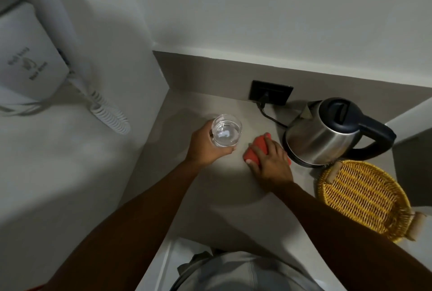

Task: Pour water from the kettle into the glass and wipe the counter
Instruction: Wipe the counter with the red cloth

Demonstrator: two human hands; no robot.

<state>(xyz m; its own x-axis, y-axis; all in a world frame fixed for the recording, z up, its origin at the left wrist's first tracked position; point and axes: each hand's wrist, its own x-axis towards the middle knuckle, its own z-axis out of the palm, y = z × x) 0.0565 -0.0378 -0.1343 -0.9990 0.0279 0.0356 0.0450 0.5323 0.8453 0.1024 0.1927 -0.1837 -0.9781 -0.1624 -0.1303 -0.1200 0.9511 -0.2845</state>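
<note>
A clear glass with water in it is near the middle of the grey counter, and my left hand is wrapped around its left side. My right hand presses flat on a red cloth lying on the counter just right of the glass. The steel kettle with its black lid and handle stands on its base right behind the cloth, its spout pointing toward the back wall.
A woven yellow tray lies at the counter's right edge in front of the kettle. A black wall socket with the kettle's cord sits at the back. A white wall phone with a coiled cord hangs at the left.
</note>
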